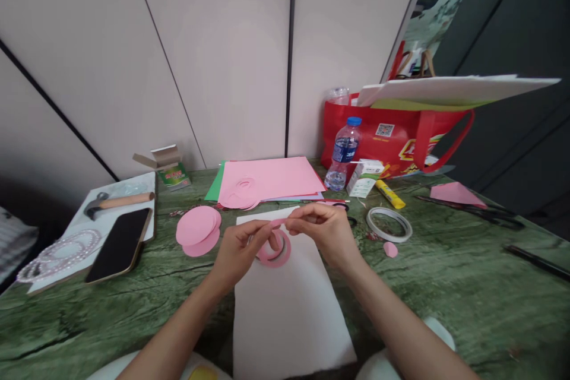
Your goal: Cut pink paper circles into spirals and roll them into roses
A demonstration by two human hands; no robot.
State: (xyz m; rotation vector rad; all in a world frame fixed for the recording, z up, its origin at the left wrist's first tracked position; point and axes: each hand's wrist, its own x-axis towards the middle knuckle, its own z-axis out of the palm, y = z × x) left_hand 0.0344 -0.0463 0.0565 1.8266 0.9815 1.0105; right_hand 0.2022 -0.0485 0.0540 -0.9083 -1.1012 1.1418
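Both hands are raised over a white board (pixel 289 314). My left hand (pixel 243 246) pinches one end of a narrow pink paper strip (pixel 279 223) between thumb and finger. The other end is pinched in my right hand (pixel 327 230). Just below the fingers is a pink paper ring (pixel 285 256); whether it joins the strip I cannot tell. To the left of my left hand lies a small stack of pink paper discs (pixel 196 225). Scissors, their dark handle (pixel 351 221) partly showing, are mostly hidden behind my right hand.
A roll of tape (pixel 407 228), a yellow glue stick (pixel 390 195), a water bottle (pixel 342 154) and a red bag (pixel 401 136) stand or lie to the right. Pink sheets (pixel 276 175) lie behind. A phone (pixel 119 244), hammer (pixel 118 202) and beads (pixel 62 255) are at left.
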